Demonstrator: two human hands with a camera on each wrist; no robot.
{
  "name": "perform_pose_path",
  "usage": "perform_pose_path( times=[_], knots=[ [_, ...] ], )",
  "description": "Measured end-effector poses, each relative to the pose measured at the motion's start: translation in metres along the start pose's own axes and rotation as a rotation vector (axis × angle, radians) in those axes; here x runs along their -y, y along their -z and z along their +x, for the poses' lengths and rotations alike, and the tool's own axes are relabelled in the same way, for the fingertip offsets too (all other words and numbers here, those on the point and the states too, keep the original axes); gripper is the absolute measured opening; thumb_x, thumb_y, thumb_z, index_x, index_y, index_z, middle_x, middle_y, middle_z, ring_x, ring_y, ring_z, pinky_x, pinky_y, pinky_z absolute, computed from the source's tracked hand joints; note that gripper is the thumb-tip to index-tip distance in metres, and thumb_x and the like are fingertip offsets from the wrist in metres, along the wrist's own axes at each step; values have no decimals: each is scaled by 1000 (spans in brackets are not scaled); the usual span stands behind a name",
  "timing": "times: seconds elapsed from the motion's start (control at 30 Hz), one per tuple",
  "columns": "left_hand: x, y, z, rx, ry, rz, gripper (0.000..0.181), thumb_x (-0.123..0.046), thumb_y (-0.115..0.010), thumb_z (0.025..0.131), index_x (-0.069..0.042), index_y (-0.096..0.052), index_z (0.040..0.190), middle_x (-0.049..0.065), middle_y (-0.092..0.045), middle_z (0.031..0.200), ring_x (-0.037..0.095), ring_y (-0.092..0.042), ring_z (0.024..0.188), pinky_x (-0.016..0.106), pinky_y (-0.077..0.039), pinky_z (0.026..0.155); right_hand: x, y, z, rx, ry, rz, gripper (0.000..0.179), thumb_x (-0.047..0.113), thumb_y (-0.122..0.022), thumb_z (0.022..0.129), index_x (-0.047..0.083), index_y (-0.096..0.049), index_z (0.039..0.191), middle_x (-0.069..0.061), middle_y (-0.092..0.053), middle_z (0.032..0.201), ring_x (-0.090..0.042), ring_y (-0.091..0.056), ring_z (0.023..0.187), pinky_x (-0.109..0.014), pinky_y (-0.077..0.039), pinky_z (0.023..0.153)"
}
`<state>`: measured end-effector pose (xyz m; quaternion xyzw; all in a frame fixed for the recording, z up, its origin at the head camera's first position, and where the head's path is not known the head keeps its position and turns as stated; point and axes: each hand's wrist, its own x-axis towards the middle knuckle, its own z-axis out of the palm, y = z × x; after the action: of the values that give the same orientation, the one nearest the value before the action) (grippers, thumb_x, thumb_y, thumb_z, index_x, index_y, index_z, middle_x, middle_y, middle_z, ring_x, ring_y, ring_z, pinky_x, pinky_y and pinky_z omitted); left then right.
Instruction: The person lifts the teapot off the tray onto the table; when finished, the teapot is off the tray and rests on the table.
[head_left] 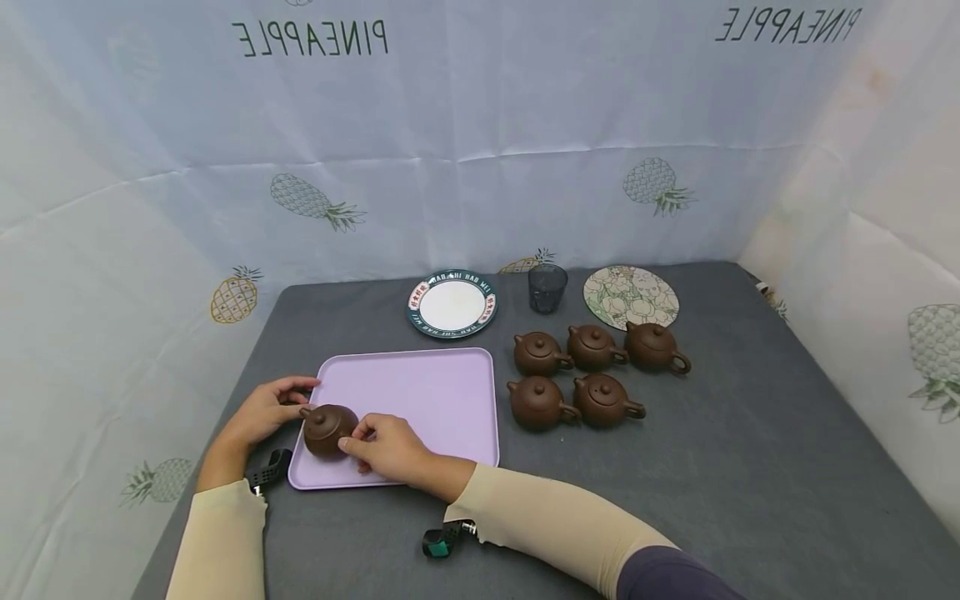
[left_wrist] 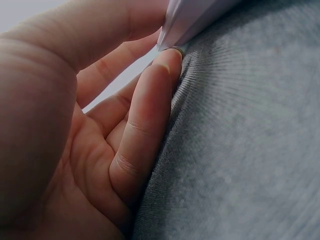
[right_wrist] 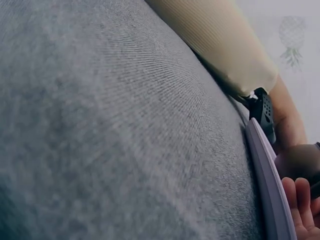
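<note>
A small brown clay teapot sits at the lower left of the lilac tray, its spout toward the left. My right hand pinches the pot at its right side, where the handle is hidden behind thumb and fingers. At the tray's left rim, my left hand holds the edge, thumb close by the spout. In the left wrist view the thumb of the left hand meets the tray wall, with curled fingertips right beside it. The right wrist view catches the teapot partly, beyond the tray rim.
Several similar brown teapots stand in two rows right of the tray. Behind are a green-rimmed plate, a dark glass and a round patterned mat. A grey cloth covers the table; pineapple-print curtains surround it.
</note>
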<state>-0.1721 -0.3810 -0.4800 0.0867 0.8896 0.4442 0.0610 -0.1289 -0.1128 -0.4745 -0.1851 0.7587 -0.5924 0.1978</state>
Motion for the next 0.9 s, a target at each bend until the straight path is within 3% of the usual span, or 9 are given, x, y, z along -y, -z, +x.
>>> perform_pose_path(
  times=[0.23,0.47,0.9],
  knots=[
    [-4,1,-1,0,20,10,47,-12,-76,85,3,-59,127,9,-64,88,13,-58,80,22,-44,70,3,8,-3,17,16,-90,20,27,-66,94,16,-56,80,5,-55,60,-7,-53,53,-23,-39,50],
    [-1,-1,1,-26,-1,7,45,-8,-77,82,4,-61,122,5,-65,84,10,-59,78,20,-44,69,7,22,-5,10,81,-207,19,28,-62,96,17,-56,82,8,-54,62,-5,-51,54,-23,-38,51],
    [-3,-1,1,-20,25,27,48,-12,-78,82,3,-61,125,9,-64,87,11,-56,80,20,-43,70,18,70,-24,-22,132,-197,15,29,-62,96,17,-58,87,6,-58,67,-8,-54,58,-25,-41,52]
  ],
)
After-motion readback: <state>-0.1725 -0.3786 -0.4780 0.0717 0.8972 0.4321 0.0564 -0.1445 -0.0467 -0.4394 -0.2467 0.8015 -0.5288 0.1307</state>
